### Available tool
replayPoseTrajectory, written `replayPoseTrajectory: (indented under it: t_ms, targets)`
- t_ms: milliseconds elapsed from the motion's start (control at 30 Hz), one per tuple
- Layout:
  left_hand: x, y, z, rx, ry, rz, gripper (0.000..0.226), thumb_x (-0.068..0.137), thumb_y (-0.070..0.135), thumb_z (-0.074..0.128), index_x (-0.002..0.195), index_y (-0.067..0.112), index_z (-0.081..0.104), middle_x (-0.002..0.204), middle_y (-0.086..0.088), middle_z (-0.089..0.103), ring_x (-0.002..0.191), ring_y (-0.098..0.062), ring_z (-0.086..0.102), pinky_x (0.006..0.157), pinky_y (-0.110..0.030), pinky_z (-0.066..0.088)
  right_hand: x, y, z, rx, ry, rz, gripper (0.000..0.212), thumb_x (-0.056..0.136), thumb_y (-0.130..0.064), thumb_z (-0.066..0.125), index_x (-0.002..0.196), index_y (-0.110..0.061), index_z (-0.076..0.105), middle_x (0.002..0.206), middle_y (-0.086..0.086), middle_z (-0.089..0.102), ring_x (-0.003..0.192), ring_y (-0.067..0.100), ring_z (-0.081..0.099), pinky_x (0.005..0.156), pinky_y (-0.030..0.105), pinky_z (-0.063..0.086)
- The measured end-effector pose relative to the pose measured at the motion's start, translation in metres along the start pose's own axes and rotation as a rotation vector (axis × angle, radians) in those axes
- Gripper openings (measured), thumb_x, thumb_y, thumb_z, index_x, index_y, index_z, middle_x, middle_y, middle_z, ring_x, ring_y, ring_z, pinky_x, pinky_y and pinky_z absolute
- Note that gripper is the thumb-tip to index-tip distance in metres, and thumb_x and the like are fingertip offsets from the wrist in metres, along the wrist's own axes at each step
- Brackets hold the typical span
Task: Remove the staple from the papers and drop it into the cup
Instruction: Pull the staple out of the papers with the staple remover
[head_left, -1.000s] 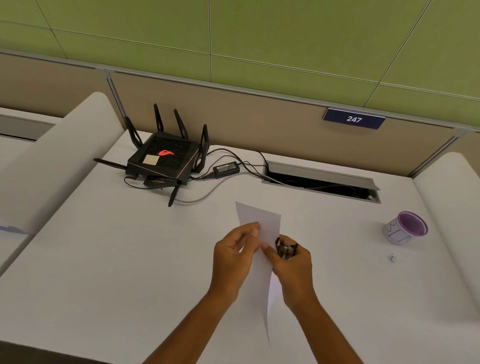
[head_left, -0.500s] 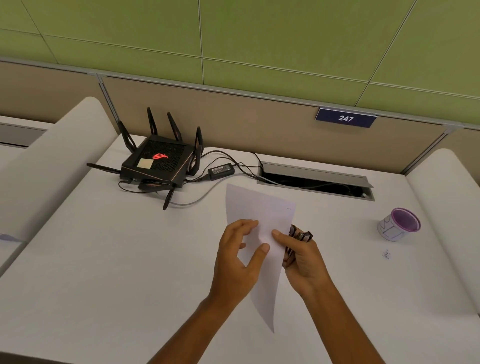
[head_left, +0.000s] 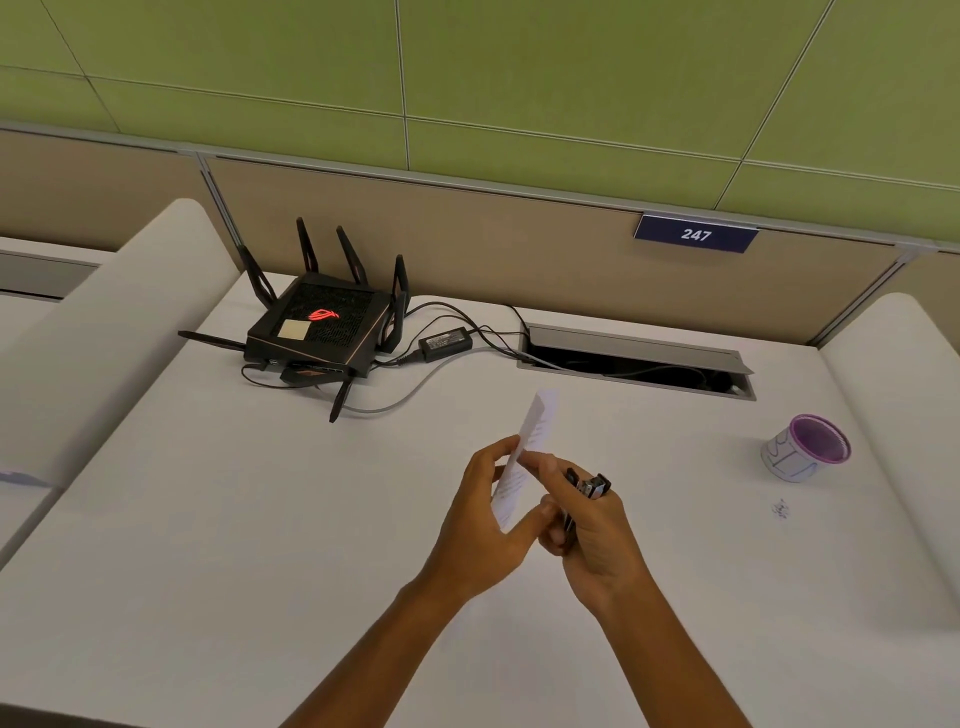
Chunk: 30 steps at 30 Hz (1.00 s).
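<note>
While our left hand (head_left: 480, 512) pinches the papers (head_left: 522, 462) between thumb and curled fingers above the white desk (head_left: 234, 545), we see the sheets almost edge-on, standing up and tilted away from us, with faint lines of print on the visible face. Our right hand (head_left: 592, 540) presses in just beside them, its forefinger touching the sheet near the left fingertips, while its other fingers curl round a small dark staple remover (head_left: 589, 491) whose metal end sticks out above the knuckles. We cannot make out the staple itself; it is too small to see among the fingers. The cup (head_left: 805, 449), white with scribbled marks and a purple rim and inside, stands upright on the desk well to the right of our hands, and a tiny dark speck (head_left: 781, 509) lies on the desk just in front of it. At the far left sits a black router (head_left: 322, 327) with antennas and a glowing red logo, its cables (head_left: 467, 325) running to an open slot (head_left: 636, 361) in the desk. A blue plate (head_left: 695, 235) on the partition reads 247.
</note>
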<state>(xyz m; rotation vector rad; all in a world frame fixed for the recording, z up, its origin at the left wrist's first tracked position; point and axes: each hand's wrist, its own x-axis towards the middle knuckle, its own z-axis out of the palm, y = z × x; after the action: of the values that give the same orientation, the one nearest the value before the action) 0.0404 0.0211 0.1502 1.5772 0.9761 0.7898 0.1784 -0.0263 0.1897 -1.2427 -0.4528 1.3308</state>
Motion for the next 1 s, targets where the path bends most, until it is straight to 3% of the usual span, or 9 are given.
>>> replayPoseTrajectory:
  t_ms: [133,233,300,400,467,667,767,867,1000]
  targets:
    - [0.003,-0.007,-0.004,0.032,0.019,-0.038,0.053,0.103,0.019,0.061,0.143,0.045,0.038,0.149,0.017,0.049,0.131,-0.007,0.055,0.098,-0.019,0.055,0.004,0.006,-0.01,-0.061,-0.052,-0.027,0.032,0.087,-0.027,0.078,0.117,-0.017,0.079,0.057,0.004,0.045,0.055,0.02,0.026,0.06,0.042,0.017]
    - [0.005,-0.016,-0.008,0.088,0.083,-0.088,0.044,0.106,0.021,0.057,0.143,0.04,0.042,0.141,0.013,0.056,0.13,-0.018,0.058,0.104,-0.021,0.049,0.005,0.011,-0.017,-0.151,-0.01,-0.065,0.027,0.086,-0.019,0.081,0.114,-0.02,0.08,0.088,-0.003,0.077,0.054,0.021,0.03,0.051,0.033,0.026]
    - [0.005,-0.018,-0.012,0.089,0.103,-0.096,0.041,0.105,0.021,0.058,0.138,0.042,0.043,0.135,0.013,0.058,0.123,-0.019,0.062,0.096,-0.011,0.048,0.011,0.023,-0.027,-0.176,0.142,-0.089,0.027,0.084,-0.015,0.084,0.109,-0.023,0.08,0.11,-0.006,0.079,0.054,0.019,0.033,0.05,0.03,0.034]
    - [0.008,-0.016,-0.022,0.067,0.103,-0.092,0.04,0.105,0.015,0.057,0.134,0.04,0.045,0.129,0.014,0.059,0.11,-0.01,0.064,0.076,-0.005,0.056,0.023,0.046,-0.05,-0.136,0.373,-0.076,0.031,0.079,-0.012,0.089,0.106,-0.025,0.078,0.106,-0.004,0.074,0.052,0.018,0.033,0.049,0.028,0.036]
    - [0.012,-0.015,-0.029,0.066,0.094,-0.1,0.04,0.105,0.015,0.058,0.134,0.038,0.045,0.125,0.016,0.059,0.103,-0.002,0.063,0.069,-0.004,0.054,0.029,0.059,-0.064,-0.134,0.403,-0.047,0.034,0.08,-0.012,0.088,0.108,-0.024,0.075,0.115,-0.001,0.073,0.052,0.017,0.035,0.048,0.028,0.037]
    - [0.029,-0.018,-0.049,0.039,0.056,-0.153,0.039,0.101,0.019,0.065,0.131,0.041,0.052,0.12,0.022,0.065,0.105,-0.009,0.069,0.068,-0.014,0.059,0.037,0.075,-0.075,-0.191,0.167,0.065,0.041,0.089,-0.016,0.081,0.126,-0.027,0.069,0.131,-0.01,0.072,0.049,0.017,0.033,0.048,0.028,0.033]
    - [0.039,-0.019,-0.059,0.011,0.008,-0.192,0.04,0.1,0.019,0.067,0.132,0.04,0.056,0.122,0.018,0.07,0.106,-0.017,0.073,0.077,-0.028,0.065,0.047,0.072,-0.07,-0.19,0.092,0.076,0.05,0.089,-0.019,0.081,0.134,-0.029,0.064,0.133,-0.014,0.07,0.049,0.016,0.032,0.049,0.028,0.034]
    - [0.049,-0.022,-0.069,-0.044,-0.012,-0.215,0.042,0.098,0.016,0.069,0.134,0.035,0.06,0.123,0.01,0.075,0.109,-0.02,0.075,0.087,-0.042,0.066,0.06,0.067,-0.066,-0.162,0.055,0.077,0.054,0.087,-0.017,0.082,0.137,-0.025,0.062,0.132,-0.007,0.072,0.049,0.015,0.033,0.049,0.028,0.033]
    - [0.062,-0.022,-0.078,-0.126,0.027,-0.232,0.042,0.098,0.013,0.07,0.128,0.041,0.062,0.121,0.009,0.076,0.106,-0.019,0.076,0.084,-0.041,0.066,0.075,0.06,-0.063,-0.192,0.051,0.071,0.038,0.086,-0.012,0.083,0.122,-0.017,0.071,0.116,0.009,0.077,0.05,0.017,0.033,0.049,0.03,0.026]
